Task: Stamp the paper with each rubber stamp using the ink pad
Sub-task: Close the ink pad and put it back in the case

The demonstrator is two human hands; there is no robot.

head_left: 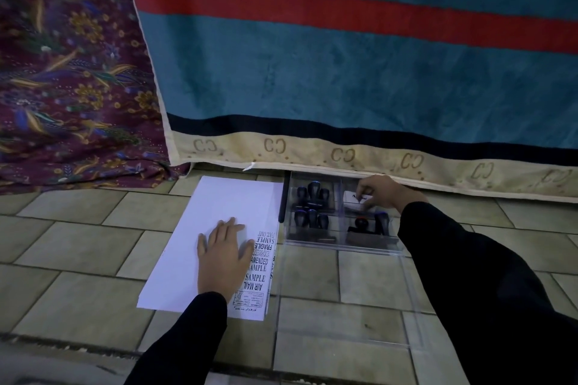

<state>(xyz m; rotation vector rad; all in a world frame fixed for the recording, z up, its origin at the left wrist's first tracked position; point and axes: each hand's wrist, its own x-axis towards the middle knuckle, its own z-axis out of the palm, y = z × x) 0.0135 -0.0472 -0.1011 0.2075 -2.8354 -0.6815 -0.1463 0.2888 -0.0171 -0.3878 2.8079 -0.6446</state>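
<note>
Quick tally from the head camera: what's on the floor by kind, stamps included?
Stamps visible in the clear organizer: 8
Clear organizers: 1
Paper stacks: 1
Black pens: 1
White item under the right hand: 1
Total: 12

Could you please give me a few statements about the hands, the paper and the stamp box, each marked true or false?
1. The left hand lies flat on the paper. True.
2. The paper carries no stamp marks yet. False: printed words such as SAMPLE and AIR MAIL run along its right edge.
3. The right hand reaches into the clear box. True.
4. The clear box sits left of the paper. False: it sits to the right.
5. The rubber stamps stand in the box's compartments. True.
</note>
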